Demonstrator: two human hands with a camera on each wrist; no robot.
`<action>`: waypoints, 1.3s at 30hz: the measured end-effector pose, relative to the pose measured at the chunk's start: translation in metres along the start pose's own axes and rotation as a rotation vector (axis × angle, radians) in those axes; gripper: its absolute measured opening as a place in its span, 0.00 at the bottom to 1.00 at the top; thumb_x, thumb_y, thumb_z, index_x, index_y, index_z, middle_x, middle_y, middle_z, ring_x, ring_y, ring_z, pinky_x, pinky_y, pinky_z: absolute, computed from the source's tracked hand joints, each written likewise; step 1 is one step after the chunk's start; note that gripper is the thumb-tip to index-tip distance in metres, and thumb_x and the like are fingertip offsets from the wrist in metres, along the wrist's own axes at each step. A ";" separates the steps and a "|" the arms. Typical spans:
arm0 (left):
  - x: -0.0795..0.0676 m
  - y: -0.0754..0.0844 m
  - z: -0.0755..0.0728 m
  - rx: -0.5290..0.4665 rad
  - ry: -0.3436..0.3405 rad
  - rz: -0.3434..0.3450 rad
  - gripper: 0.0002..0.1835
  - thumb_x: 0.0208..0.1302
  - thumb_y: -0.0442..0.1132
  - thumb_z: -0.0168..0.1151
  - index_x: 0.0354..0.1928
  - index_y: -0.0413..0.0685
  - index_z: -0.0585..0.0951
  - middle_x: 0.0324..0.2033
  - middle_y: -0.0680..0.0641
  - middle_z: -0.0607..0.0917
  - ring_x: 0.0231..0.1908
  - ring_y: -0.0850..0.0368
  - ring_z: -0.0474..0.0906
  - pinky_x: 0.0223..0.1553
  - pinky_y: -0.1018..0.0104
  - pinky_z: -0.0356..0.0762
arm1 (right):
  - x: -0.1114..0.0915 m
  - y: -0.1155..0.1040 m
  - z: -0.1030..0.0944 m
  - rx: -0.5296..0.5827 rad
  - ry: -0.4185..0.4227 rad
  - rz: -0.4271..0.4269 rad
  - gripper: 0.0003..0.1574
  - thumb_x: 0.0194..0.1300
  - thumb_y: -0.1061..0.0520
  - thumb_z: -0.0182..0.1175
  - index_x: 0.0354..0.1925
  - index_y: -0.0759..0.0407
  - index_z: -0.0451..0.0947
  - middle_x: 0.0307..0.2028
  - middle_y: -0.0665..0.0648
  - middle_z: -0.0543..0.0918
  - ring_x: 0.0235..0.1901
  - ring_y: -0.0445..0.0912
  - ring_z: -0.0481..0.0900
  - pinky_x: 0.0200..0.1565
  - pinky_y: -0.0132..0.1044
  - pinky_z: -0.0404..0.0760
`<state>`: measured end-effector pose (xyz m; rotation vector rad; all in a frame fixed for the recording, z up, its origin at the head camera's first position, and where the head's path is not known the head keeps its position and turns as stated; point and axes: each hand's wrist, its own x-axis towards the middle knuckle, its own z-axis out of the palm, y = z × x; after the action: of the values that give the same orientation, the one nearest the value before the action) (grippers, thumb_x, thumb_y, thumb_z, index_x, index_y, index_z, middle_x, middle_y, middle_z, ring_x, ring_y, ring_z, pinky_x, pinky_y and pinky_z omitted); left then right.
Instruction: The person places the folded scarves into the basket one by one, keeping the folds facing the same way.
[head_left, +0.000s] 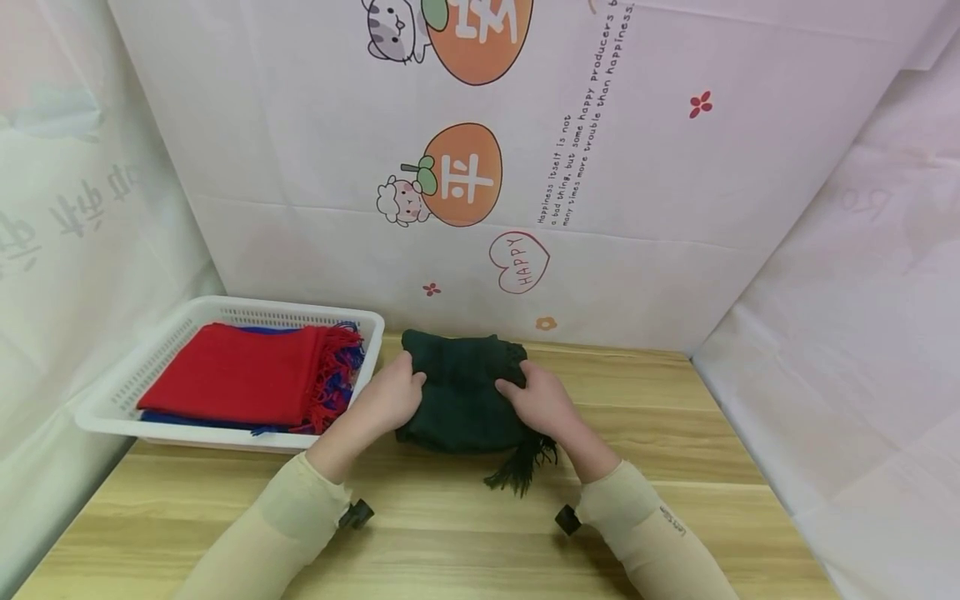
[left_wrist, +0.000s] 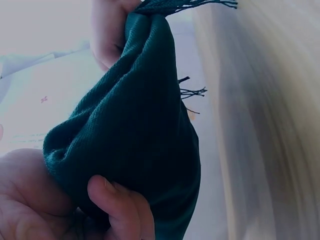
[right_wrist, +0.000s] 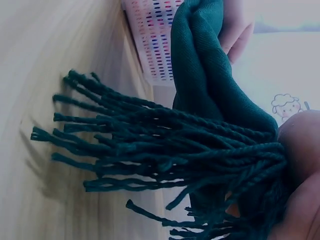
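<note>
A dark green scarf (head_left: 465,392), folded into a thick bundle, is held by its two sides above the wooden table. On its left side my left hand (head_left: 393,392) grips the fabric, thumb on the near face. My right hand (head_left: 542,400) pinches the opposite side, close to the fringe (head_left: 522,467) that dangles at the lower right. In the left wrist view, curled fingers (left_wrist: 120,205) press into the green cloth (left_wrist: 135,110). Twisted tassels (right_wrist: 165,145) spill out beside the right hand (right_wrist: 302,175) in the right wrist view.
A white plastic basket (head_left: 105,417) stands at the left, its near rim by my left forearm. Inside lies a folded red scarf (head_left: 240,371) on top of a blue one (head_left: 202,422). A printed white sheet (head_left: 615,275) rises behind the wooden table (head_left: 480,542).
</note>
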<state>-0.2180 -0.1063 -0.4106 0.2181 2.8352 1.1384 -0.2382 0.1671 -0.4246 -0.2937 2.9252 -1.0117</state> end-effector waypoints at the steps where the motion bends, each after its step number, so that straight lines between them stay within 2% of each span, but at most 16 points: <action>1: 0.000 0.000 -0.002 0.003 0.002 0.001 0.32 0.91 0.41 0.48 0.81 0.24 0.58 0.74 0.24 0.74 0.72 0.29 0.76 0.73 0.34 0.73 | 0.000 -0.001 -0.001 -0.002 0.003 -0.004 0.43 0.85 0.46 0.61 0.79 0.76 0.65 0.77 0.76 0.71 0.77 0.70 0.69 0.75 0.66 0.70; 13: -0.005 -0.005 -0.023 -0.004 0.020 0.013 0.30 0.91 0.43 0.48 0.81 0.28 0.60 0.76 0.26 0.73 0.73 0.28 0.74 0.75 0.31 0.69 | -0.001 -0.020 -0.004 0.000 0.024 -0.024 0.43 0.85 0.44 0.62 0.79 0.74 0.67 0.76 0.74 0.74 0.75 0.69 0.73 0.74 0.66 0.73; 19: -0.008 -0.010 -0.034 -0.038 0.037 -0.007 0.33 0.91 0.45 0.48 0.84 0.30 0.57 0.81 0.27 0.66 0.78 0.27 0.66 0.78 0.30 0.62 | 0.000 -0.031 -0.002 0.023 0.042 -0.042 0.41 0.85 0.44 0.62 0.77 0.74 0.69 0.73 0.74 0.77 0.73 0.68 0.75 0.72 0.65 0.74; 25: -0.013 -0.016 -0.046 -0.040 0.071 0.013 0.32 0.90 0.45 0.48 0.82 0.31 0.59 0.78 0.27 0.69 0.75 0.28 0.70 0.76 0.30 0.66 | 0.001 -0.041 0.001 0.050 0.076 -0.058 0.33 0.84 0.44 0.63 0.69 0.70 0.77 0.65 0.71 0.84 0.65 0.65 0.82 0.67 0.63 0.80; 32: -0.015 -0.027 -0.059 -0.059 0.107 0.051 0.28 0.90 0.46 0.50 0.79 0.35 0.65 0.74 0.30 0.75 0.70 0.31 0.75 0.73 0.30 0.71 | 0.004 -0.053 0.006 0.081 0.075 -0.056 0.42 0.84 0.44 0.63 0.78 0.72 0.70 0.74 0.72 0.77 0.74 0.66 0.75 0.74 0.63 0.74; 39: -0.019 -0.034 -0.072 -0.057 0.118 0.037 0.27 0.88 0.48 0.52 0.75 0.35 0.68 0.69 0.30 0.78 0.64 0.32 0.77 0.70 0.30 0.74 | 0.005 -0.066 0.011 0.102 0.076 -0.074 0.41 0.84 0.44 0.63 0.78 0.71 0.70 0.74 0.72 0.77 0.74 0.65 0.76 0.73 0.62 0.75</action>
<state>-0.2121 -0.1822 -0.3819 0.2075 2.9063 1.2795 -0.2312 0.1085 -0.3924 -0.3707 2.9362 -1.2045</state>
